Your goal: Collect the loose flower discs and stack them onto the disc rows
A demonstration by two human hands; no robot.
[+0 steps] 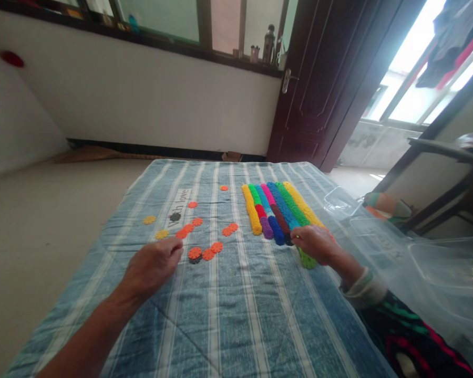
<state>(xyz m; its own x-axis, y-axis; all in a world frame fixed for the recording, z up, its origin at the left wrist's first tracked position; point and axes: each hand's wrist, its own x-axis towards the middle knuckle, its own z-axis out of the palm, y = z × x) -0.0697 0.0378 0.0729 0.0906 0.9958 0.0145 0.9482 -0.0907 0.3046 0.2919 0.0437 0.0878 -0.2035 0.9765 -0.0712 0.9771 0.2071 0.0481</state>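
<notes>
1. On the striped cloth [228,325], loose orange discs [195,252] lie just beside my curled left hand [153,265]; I cannot tell whether it grips one.
2. At the coloured rows' [280,203] near ends, my right hand [312,243] bends its fingers inward, its grip hidden from me.

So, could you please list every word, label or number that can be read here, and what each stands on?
"W", then "th love": on the striped cloth; a dark notched disc covers the gap between.
Faint marking on a clear plastic container: too blurred to read.
</notes>
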